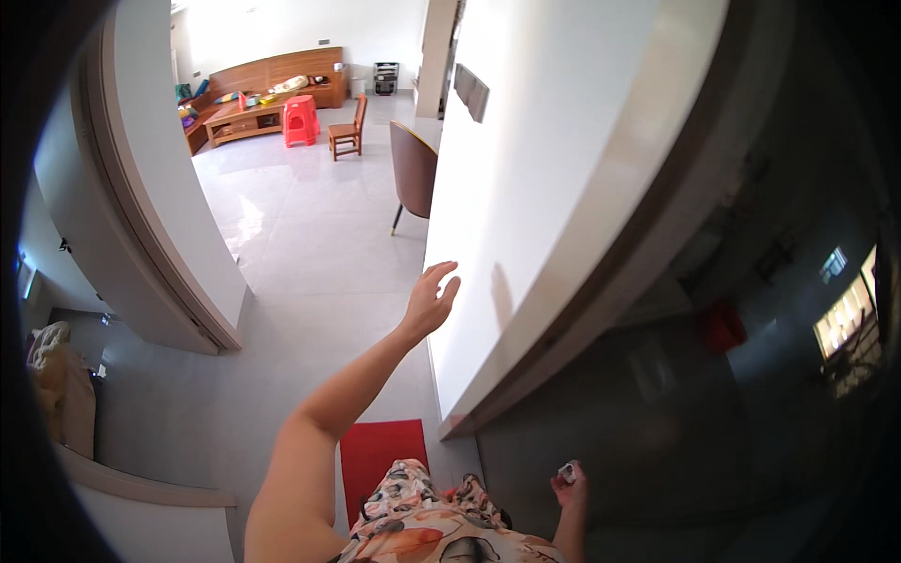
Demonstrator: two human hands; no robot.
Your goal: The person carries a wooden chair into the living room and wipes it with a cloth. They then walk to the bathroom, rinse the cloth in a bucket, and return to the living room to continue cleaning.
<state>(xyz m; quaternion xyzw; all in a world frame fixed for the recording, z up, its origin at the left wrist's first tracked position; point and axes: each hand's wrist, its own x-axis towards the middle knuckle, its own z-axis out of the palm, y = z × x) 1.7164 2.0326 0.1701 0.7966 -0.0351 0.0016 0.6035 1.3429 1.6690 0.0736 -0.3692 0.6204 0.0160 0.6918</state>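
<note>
My left hand [428,299] is stretched out ahead at the edge of the white wall [486,211], fingers apart and nothing in it. Whether its fingertips touch the wall I cannot tell. Low on the right, my right hand [567,485] is closed around a small whitish crumpled object [567,470], too small to name surely. Beneath me a red floor mat [380,450] lies on the grey tiles, partly hidden by my patterned clothing [422,535].
An open door [134,267] stands at the left. A dark room with a red bucket [723,327] lies right of the door frame [598,281]. Ahead are a brown upholstered chair [414,169], a small wooden chair [348,130], red plastic stools [300,121] and a wooden coffee table [243,129].
</note>
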